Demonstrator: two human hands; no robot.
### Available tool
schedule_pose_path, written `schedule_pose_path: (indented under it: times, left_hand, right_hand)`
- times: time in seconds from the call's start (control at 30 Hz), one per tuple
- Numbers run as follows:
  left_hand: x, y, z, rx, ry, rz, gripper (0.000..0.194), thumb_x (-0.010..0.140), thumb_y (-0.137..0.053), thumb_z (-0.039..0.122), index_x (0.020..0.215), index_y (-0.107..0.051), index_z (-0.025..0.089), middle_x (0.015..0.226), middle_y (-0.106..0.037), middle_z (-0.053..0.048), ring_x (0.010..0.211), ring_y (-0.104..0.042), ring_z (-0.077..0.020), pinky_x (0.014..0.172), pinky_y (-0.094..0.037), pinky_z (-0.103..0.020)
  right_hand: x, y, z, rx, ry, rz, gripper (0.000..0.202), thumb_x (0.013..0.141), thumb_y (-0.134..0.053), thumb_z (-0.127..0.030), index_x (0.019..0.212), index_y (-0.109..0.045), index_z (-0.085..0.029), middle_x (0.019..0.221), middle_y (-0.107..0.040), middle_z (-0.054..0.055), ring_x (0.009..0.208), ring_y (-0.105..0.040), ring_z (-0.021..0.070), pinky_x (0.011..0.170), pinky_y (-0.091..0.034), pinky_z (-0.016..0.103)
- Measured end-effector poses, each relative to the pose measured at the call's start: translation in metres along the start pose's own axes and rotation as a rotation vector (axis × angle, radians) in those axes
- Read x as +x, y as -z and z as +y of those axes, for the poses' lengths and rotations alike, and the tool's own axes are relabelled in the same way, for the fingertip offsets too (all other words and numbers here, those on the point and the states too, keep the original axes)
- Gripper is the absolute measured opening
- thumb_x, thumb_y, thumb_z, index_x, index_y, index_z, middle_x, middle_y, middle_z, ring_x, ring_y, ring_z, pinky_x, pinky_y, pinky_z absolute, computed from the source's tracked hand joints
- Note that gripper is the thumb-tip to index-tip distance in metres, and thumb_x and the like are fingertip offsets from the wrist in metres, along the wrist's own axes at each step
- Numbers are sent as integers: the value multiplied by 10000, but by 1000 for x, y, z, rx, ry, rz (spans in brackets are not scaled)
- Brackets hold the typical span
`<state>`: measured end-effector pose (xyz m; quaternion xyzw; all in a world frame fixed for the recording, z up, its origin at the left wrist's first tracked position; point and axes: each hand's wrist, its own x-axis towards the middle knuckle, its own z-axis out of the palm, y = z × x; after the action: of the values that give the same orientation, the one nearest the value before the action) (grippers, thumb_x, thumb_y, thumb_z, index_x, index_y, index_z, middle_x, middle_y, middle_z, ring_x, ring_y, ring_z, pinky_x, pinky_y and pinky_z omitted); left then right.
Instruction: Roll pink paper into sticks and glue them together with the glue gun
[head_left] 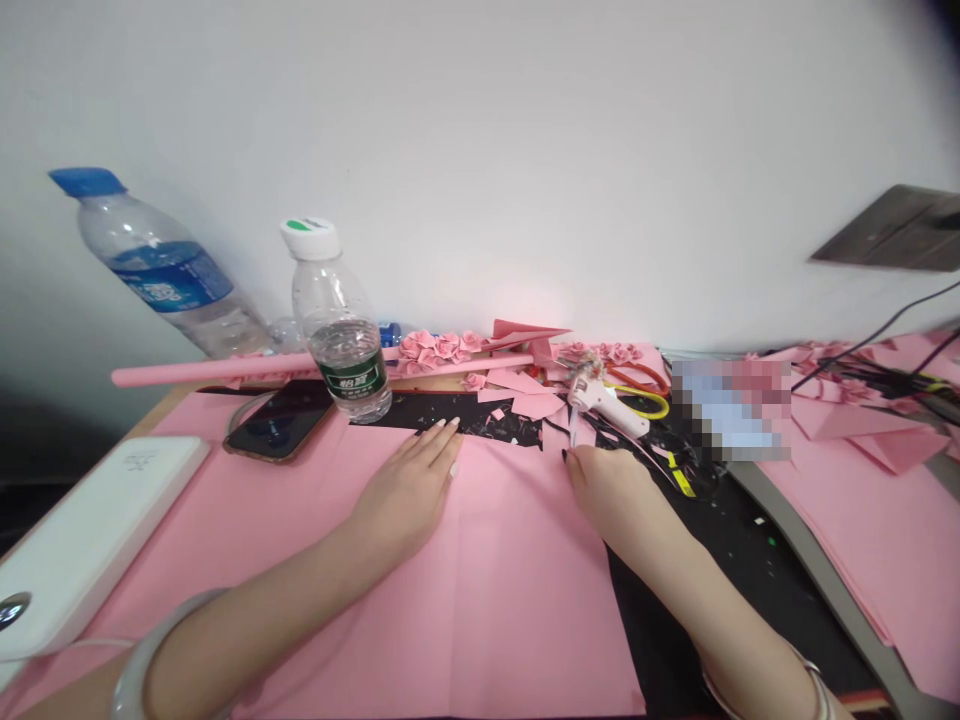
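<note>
A large pink paper sheet (510, 600) with a crease down its middle covers the near part of the table. My left hand (412, 485) lies flat on its upper part, fingers pointing away from me. At the sheet's upper right edge is my right hand (600, 480), its fingers closed. A thin pale item stands up by its fingertips; what they hold is too small to make out. Just beyond that hand lies a white glue gun (609, 402), and pink paper scraps (534, 404) are scattered beside it.
A clear water bottle (341, 330) and a phone (285, 420) stand and lie beyond my left forearm. A blue-capped bottle (180, 270) leans by the wall. A white power bank (105, 540) is far left. Paper roses (439, 348) line the back; more pink paper (885, 520) lies right.
</note>
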<state>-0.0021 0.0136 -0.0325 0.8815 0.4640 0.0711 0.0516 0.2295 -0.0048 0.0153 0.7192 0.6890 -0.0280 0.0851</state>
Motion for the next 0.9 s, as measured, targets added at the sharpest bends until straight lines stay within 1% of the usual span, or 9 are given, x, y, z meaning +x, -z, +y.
schedule_pose_path:
  times: [0.17, 0.27, 0.37, 0.43, 0.53, 0.63, 0.73, 0.8, 0.9]
  left_hand:
    - [1, 2, 2, -12, 12, 1, 466, 892, -274, 146, 1326, -426, 67, 1417, -376, -136, 1301, -364, -258, 1058, -340, -459]
    - [1, 2, 2, -8, 16, -5, 465, 893, -275, 142, 1324, -428, 59, 1416, -374, -142, 1300, -365, -263, 1059, -337, -461]
    - [0, 1, 1, -18, 1, 21, 458, 897, -284, 152, 1321, -429, 58, 1412, -381, -149, 1300, -366, -264, 1058, -335, -467]
    - [-1, -1, -1, -27, -11, 49, 449, 906, -292, 174, 1317, -435, 65, 1407, -391, -151, 1295, -374, -262, 1057, -336, -464]
    - [-3, -4, -2, -45, -19, 93, 434, 917, -299, 199, 1307, -448, 80, 1399, -407, -148, 1293, -378, -256, 1057, -336, -461]
    - [-3, -7, -2, -73, -20, 116, 427, 928, -295, 212, 1306, -447, 83, 1397, -411, -147, 1303, -363, -250, 1061, -329, -461]
    - [-2, -4, -1, -88, -4, 99, 439, 943, -284, 241, 1327, -420, 76, 1412, -391, -148, 1312, -348, -247, 1072, -314, -450]
    - [-2, 4, -2, -109, 5, 93, 461, 950, -281, 279, 1350, -386, 74, 1435, -351, -150, 1327, -319, -247, 1084, -296, -443]
    - [-7, 27, -2, -162, -53, 83, 555, 940, -315, 397, 1410, -277, 104, 1488, -231, -137, 1369, -207, -262, 1101, -252, -451]
  right_hand:
    - [-7, 3, -5, 20, 4, 5, 291, 878, -385, -197, 748, -635, -125, 658, -642, 143, 612, -630, 242, 516, -332, 278]
    - [-14, 9, -8, 52, 38, 3, 291, 874, -385, -195, 688, -604, -149, 614, -622, 104, 562, -589, 203, 488, -272, 263]
    - [-18, 15, -5, 167, 45, 71, 324, 899, -345, -226, 655, -550, -170, 559, -567, 48, 509, -507, 152, 485, -245, 250]
    - [-18, 19, 1, 277, 54, 136, 345, 916, -334, -292, 635, -500, -180, 532, -508, 5, 492, -444, 126, 483, -245, 236]
    - [-19, 20, 10, 450, 175, 110, 370, 898, -381, -401, 605, -452, -187, 511, -414, -41, 482, -357, 102, 463, -231, 220]
    - [-21, 17, 14, 506, 274, 54, 340, 865, -437, -358, 578, -453, -179, 510, -386, -48, 483, -318, 93, 457, -200, 225]
    - [-21, 15, 14, 538, 279, 103, 369, 838, -465, -300, 500, -383, -177, 478, -347, -48, 468, -296, 84, 461, -182, 233]
    - [-20, 17, 15, 708, 243, 42, 404, 840, -468, -343, 482, -376, -179, 460, -359, -44, 443, -314, 80, 444, -202, 225]
    - [-18, 28, 21, 1157, 66, -176, 391, 807, -520, -461, 554, -513, -163, 486, -512, -4, 433, -461, 113, 415, -316, 220]
